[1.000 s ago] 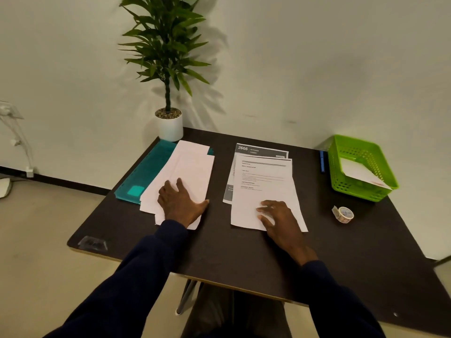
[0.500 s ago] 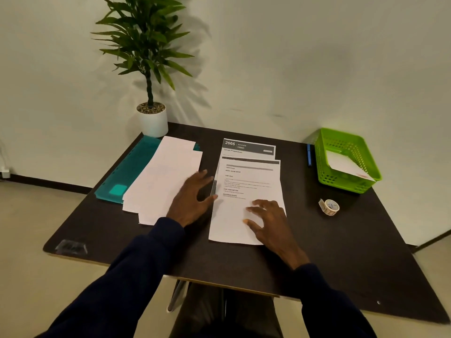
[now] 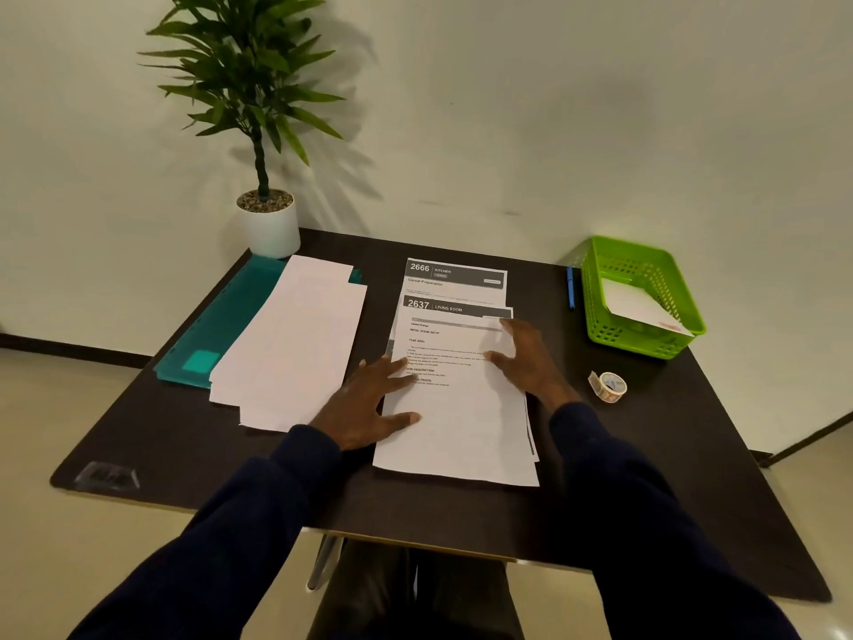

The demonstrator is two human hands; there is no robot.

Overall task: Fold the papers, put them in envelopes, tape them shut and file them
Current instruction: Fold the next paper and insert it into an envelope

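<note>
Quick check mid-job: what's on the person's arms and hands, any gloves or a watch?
Both arms are in dark navy long sleeves, the left sleeve and the right sleeve, which reach the wrists. The left hand and right hand are bare: no gloves, and no ring or watch shows.

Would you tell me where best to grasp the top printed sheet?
Probably its near edge, from the person's side: the top sheet lies flat, and the left hand and right hand rest farther up, leaving that edge bare for fingers to slip under.
</note>
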